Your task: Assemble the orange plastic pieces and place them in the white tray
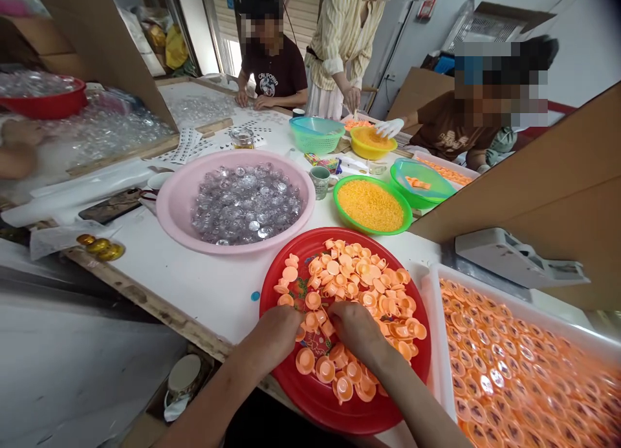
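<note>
A round red tray (417, 383) holds a spread of small orange plastic toy cups (369, 273) with little handles. Over its near half, my left hand (281, 328) is closed, its fingertips down among the cups. Close by on its right, my right hand (354, 328) is also closed, with curled fingers pointing toward the left hand. Both sets of fingertips are mostly hidden, so what they pinch cannot be made out. A few cups lie between the two hands, and several more sit just below them.
A pink basin (169, 209) of clear plastic pieces stands behind the tray. A green basin (407, 222) holds yellow granules. At right, a white bin (434, 319) is full of orange cups with printed discs. A mug (320, 183) and phone (111, 204) lie beyond; three people work across the table.
</note>
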A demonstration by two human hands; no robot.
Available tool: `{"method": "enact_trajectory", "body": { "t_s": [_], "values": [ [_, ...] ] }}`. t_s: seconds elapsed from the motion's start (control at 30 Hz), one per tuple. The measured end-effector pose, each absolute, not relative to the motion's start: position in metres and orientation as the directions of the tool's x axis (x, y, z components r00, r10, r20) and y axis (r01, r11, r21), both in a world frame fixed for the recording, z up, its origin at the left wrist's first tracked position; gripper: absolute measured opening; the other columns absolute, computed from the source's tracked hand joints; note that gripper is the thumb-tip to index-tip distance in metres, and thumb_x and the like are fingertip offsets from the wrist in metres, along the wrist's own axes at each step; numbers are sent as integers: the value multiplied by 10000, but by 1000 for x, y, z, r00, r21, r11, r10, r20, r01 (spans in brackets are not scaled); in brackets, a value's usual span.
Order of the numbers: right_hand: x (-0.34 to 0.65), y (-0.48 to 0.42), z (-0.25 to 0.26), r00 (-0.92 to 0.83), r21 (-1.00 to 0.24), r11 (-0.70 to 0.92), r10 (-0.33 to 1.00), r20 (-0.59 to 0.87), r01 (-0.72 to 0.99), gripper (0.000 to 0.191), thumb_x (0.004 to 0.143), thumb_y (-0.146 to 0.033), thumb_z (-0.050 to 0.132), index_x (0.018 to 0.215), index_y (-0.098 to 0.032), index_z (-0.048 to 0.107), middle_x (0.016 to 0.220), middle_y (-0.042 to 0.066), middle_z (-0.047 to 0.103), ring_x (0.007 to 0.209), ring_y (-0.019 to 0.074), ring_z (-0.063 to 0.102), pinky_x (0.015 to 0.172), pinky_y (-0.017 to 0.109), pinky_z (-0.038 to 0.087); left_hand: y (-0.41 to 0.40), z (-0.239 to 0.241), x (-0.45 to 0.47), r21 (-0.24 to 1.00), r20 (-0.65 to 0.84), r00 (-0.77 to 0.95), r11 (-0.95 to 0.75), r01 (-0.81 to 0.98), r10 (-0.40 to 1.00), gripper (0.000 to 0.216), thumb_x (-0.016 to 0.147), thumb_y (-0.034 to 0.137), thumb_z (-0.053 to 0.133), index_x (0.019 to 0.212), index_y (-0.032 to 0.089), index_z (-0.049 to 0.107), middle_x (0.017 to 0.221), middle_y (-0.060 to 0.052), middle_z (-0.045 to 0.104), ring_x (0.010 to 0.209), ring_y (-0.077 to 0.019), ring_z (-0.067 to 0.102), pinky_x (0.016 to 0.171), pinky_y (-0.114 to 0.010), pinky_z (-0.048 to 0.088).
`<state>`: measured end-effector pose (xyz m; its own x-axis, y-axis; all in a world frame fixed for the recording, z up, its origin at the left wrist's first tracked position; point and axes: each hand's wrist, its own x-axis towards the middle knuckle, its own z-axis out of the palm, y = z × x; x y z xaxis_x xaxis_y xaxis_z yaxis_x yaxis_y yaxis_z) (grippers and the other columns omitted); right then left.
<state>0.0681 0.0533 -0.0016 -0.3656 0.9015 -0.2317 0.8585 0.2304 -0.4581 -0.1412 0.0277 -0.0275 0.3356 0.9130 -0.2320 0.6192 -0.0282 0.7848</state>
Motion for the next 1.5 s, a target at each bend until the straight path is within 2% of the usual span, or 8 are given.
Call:
{"method": "enact_trajectory", "body": {
  "t_s": [0.27,0.5,0.63,0.8,1.0,1.2,1.4,1.5],
  "values": [
    [54,32,7,-259,-421,156,945,-200,893,147,871,-159,514,956,-197,627,885,46,695,789,188,645,654,242,415,25,-32,-139,770,-248,263,26,637,932,160,833,214,526,846,221,685,696,-49,644,664,-221,609,660,-306,402],
    [51,37,-4,-281,-391,178,933,-223,903,375,824,-50,471,1142,-191,610,1015,75,710,896,194,658,736,247,444,21,-12,-130,716,-155,310,-109,689,938,221,821,105,491,911,205,667,909,-75,627,871,-227,576,751,-316,431],
    [53,46,-3,-258,-345,159,930,-263,925,348,788,-32,498,1031,-202,681,927,86,735,835,216,677,690,256,440,22,-10,-118,639,-36,432,-311,703,901,264,862,84,429,812,194,664,918,-80,617,923,-232,550,787,-336,434],
    [60,53,2,-216,-295,138,943,-251,945,176,840,-127,536,847,-197,698,779,71,708,743,215,666,643,262,427,28,-14,-116,632,-25,429,-318,706,903,229,854,110,490,709,186,649,819,-71,604,860,-230,542,777,-352,431],
    [71,66,3,-116,-272,78,985,-127,959,245,909,-173,487,1113,-172,623,1110,98,634,866,197,643,691,259,425,52,-13,-109,609,-12,391,-304,733,920,263,854,37,424,759,176,626,887,-80,605,884,-225,525,779,-357,417],
    [76,76,-3,-158,-285,96,966,-203,954,172,871,-138,523,819,-189,679,812,35,692,773,161,646,661,217,408,56,-13,-107,624,-24,427,-320,713,904,269,811,97,570,560,172,514,707,-41,584,765,-203,541,721,-339,412],
    [79,92,-10,-63,-221,17,977,-203,975,174,865,-113,514,903,-145,680,831,116,704,763,210,648,604,250,376,69,-5,-103,644,55,209,-194,740,976,216,883,54,384,802,181,539,914,-66,585,884,-205,532,762,-324,422],
    [73,90,-6,-47,-214,11,985,-163,977,189,896,-118,470,952,-115,651,837,142,690,758,225,645,611,266,381,80,-6,-103,653,58,198,-187,734,979,249,836,7,379,786,190,542,829,-42,588,796,-194,544,703,-304,417]
  ]
}}
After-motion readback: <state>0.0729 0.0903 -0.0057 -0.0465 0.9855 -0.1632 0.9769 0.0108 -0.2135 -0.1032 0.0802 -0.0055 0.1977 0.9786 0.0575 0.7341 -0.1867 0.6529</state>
